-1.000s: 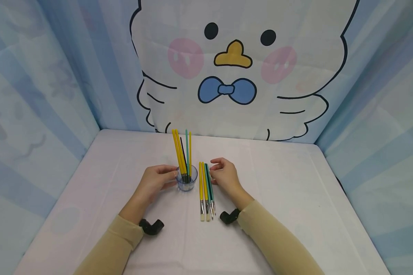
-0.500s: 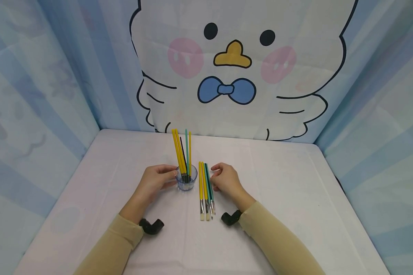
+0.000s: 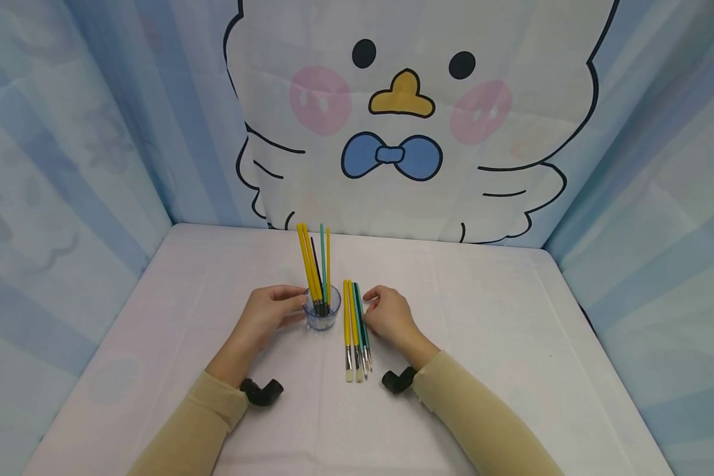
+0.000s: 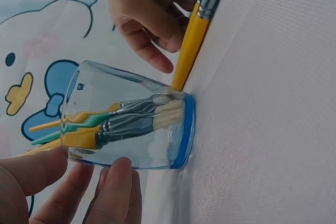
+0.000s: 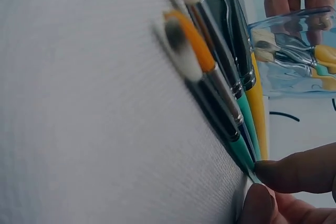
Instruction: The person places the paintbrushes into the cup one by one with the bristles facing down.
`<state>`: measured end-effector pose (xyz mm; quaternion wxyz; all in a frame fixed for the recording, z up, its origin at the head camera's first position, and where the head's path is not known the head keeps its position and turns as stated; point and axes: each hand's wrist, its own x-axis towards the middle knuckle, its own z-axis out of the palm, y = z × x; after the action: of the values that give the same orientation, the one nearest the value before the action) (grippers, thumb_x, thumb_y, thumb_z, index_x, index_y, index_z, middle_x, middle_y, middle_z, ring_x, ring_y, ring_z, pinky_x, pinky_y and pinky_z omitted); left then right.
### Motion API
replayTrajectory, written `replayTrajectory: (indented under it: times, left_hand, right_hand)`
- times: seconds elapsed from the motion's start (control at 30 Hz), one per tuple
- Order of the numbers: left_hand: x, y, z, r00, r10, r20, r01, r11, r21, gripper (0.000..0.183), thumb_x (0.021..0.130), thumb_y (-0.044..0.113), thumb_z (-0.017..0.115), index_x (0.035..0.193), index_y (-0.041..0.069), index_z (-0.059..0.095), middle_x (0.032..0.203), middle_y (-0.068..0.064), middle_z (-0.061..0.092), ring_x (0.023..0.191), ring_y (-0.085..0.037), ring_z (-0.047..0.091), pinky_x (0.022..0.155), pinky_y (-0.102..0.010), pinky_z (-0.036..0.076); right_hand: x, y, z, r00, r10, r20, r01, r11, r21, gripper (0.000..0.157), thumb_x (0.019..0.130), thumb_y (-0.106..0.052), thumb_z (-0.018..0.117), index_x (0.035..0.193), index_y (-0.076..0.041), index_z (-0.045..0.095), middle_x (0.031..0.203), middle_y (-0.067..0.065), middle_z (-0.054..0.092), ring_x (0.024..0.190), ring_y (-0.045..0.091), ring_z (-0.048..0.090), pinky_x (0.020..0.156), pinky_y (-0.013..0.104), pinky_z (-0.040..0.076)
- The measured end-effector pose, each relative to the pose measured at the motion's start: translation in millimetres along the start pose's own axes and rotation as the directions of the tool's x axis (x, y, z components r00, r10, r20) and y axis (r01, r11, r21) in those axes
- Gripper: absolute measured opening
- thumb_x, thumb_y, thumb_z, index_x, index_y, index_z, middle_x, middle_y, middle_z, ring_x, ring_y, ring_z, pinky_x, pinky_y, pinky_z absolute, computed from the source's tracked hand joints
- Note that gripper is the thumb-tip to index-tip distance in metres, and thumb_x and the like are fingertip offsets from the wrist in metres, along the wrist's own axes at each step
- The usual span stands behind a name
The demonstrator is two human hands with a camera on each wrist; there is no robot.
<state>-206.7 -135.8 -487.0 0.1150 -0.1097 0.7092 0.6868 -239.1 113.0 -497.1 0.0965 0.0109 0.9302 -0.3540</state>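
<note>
My left hand (image 3: pixel 272 307) rests its fingertips against the left side of a clear plastic cup (image 3: pixel 322 322), also seen in the left wrist view. Several paintbrushes (image 3: pixel 313 271) stand in the cup, bristles down, with yellow, teal and dark handles. Right of the cup lies a row of more paintbrushes (image 3: pixel 352 317), yellow on the left and green on the right, bristles toward me. At the row's right side, my right hand (image 3: pixel 391 316) pinches the handle of a green paintbrush (image 5: pixel 242 153) between thumb and finger in the right wrist view.
A pale cloth (image 3: pixel 482 357) covers the table. Behind it hangs a curtain (image 3: pixel 404 205) printed with a cartoon bird, and blue-striped curtains enclose both sides. Black wrist cameras (image 3: pixel 263 393) sit below each sleeve cuff, close over the cloth.
My right hand has lowered slightly at the row's right side and its fingers have drawn in to the green handles. My left hand and the cup have not moved.
</note>
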Motion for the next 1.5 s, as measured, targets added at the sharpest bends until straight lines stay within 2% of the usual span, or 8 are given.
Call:
replayTrajectory:
  times: [0.23, 0.47, 0.7, 1.03, 1.27, 1.5]
  left_hand:
    - [-1.2, -0.3, -0.2, 1.000, 0.008, 0.003, -0.008, 1.000, -0.010, 0.035, 0.096, 0.015, 0.072, 0.127, 0.001, 0.069, 0.136, -0.017, 0.063, 0.116, -0.026, 0.068, 0.092, -0.035, 0.064]
    - [-1.0, 0.6, 0.3, 1.000, 0.001, 0.003, -0.001, 1.000, -0.004, 0.034, 0.096, 0.015, 0.071, 0.128, 0.001, 0.069, 0.137, -0.016, 0.062, 0.118, -0.026, 0.066, 0.092, -0.034, 0.064]
    - [0.3, 1.0, 1.4, 1.000, -0.022, -0.015, 0.022, 1.000, 0.005, 0.032, 0.096, 0.015, 0.072, 0.126, 0.004, 0.071, 0.135, -0.014, 0.064, 0.118, -0.025, 0.066, 0.090, -0.034, 0.065]
    - [0.3, 1.6, 1.7, 0.999, -0.028, -0.023, 0.028, 1.000, 0.013, 0.032, 0.096, 0.015, 0.071, 0.127, 0.005, 0.070, 0.135, -0.015, 0.064, 0.118, -0.028, 0.067, 0.090, -0.034, 0.065]
    - [-1.0, 3.4, 2.0, 0.999, -0.029, -0.023, 0.029, 0.999, 0.016, 0.033, 0.096, 0.016, 0.071, 0.127, 0.005, 0.070, 0.135, -0.015, 0.064, 0.118, -0.027, 0.067, 0.090, -0.034, 0.065]
    - [-1.2, 3.4, 2.1, 0.999, -0.031, -0.023, 0.031, 0.999, 0.010, 0.033, 0.096, 0.015, 0.071, 0.127, 0.004, 0.070, 0.135, -0.015, 0.064, 0.117, -0.026, 0.066, 0.090, -0.034, 0.065]
  right_hand:
    - [1.9, -1.8, 2.4, 1.000, -0.010, -0.023, 0.008, 0.996, -0.086, 0.028, 0.082, -0.008, 0.068, 0.110, -0.012, 0.068, 0.071, 0.001, 0.059, 0.061, 0.017, 0.055, 0.053, 0.024, 0.041]
    - [2.2, -5.7, 3.1, 0.999, 0.001, -0.042, -0.007, 0.989, -0.146, 0.030, 0.079, -0.009, 0.071, 0.109, -0.011, 0.068, 0.080, 0.002, 0.064, 0.071, 0.019, 0.057, 0.060, 0.026, 0.043]
    - [1.2, -8.3, 1.1, 0.998, -0.001, -0.058, -0.011, 0.979, -0.204, 0.027, 0.081, -0.010, 0.073, 0.107, -0.011, 0.069, 0.083, 0.002, 0.066, 0.075, 0.020, 0.059, 0.064, 0.027, 0.048]
    - [-0.7, -13.7, -0.5, 1.000, 0.008, -0.031, -0.016, 0.958, -0.285, 0.028, 0.081, -0.008, 0.071, 0.109, -0.013, 0.069, 0.090, 0.002, 0.069, 0.080, 0.021, 0.060, 0.074, 0.033, 0.052]
    - [0.7, -12.9, -1.2, 0.999, 0.025, -0.025, -0.031, 0.960, -0.278, 0.027, 0.082, -0.011, 0.072, 0.110, -0.013, 0.070, 0.092, 0.002, 0.069, 0.080, 0.021, 0.060, 0.073, 0.033, 0.051]
    - [1.5, -10.9, -3.2, 0.997, 0.073, -0.022, -0.075, 0.980, -0.183, 0.025, 0.082, -0.011, 0.072, 0.107, -0.015, 0.071, 0.095, 0.002, 0.070, 0.083, 0.020, 0.061, 0.071, 0.031, 0.050]
